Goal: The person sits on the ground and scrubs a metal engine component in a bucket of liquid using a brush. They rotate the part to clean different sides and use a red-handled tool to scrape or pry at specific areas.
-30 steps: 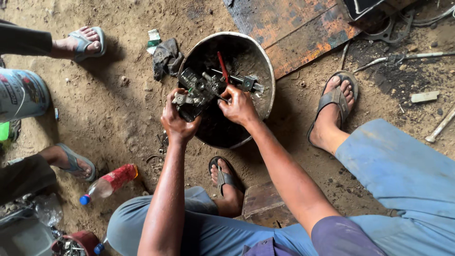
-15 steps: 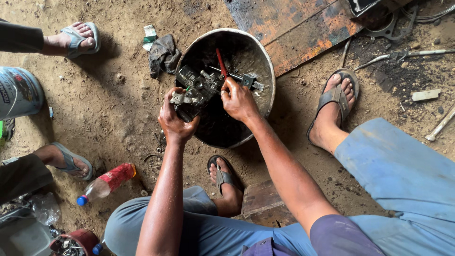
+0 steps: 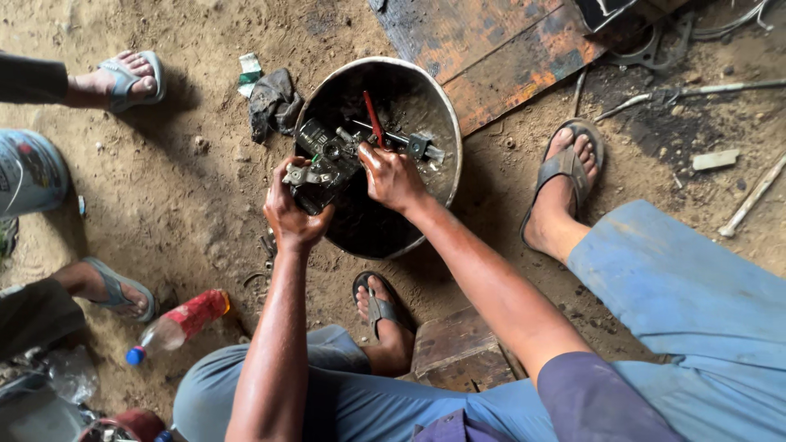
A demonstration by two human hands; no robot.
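A round metal basin (image 3: 449, 139) sits on the dirt floor with dark liquid and greasy engine parts inside. My left hand (image 3: 292, 214) grips a dark metal engine part (image 3: 319, 168) over the basin's left rim. My right hand (image 3: 391, 174) holds a red-handled tool (image 3: 373, 119) against that part. A long metal shaft (image 3: 401, 142) lies across the basin behind my hands.
A dark rag (image 3: 273, 102) lies left of the basin. A plastic bottle with a red label (image 3: 176, 325) rests near my left knee. A rusty metal plate (image 3: 499, 57) and loose rods (image 3: 696, 90) lie behind. Another person's sandalled feet (image 3: 123, 79) stand at left.
The view has shifted slightly; both hands stay on the part over the basin, with the right hand a little lower on the red-handled tool.
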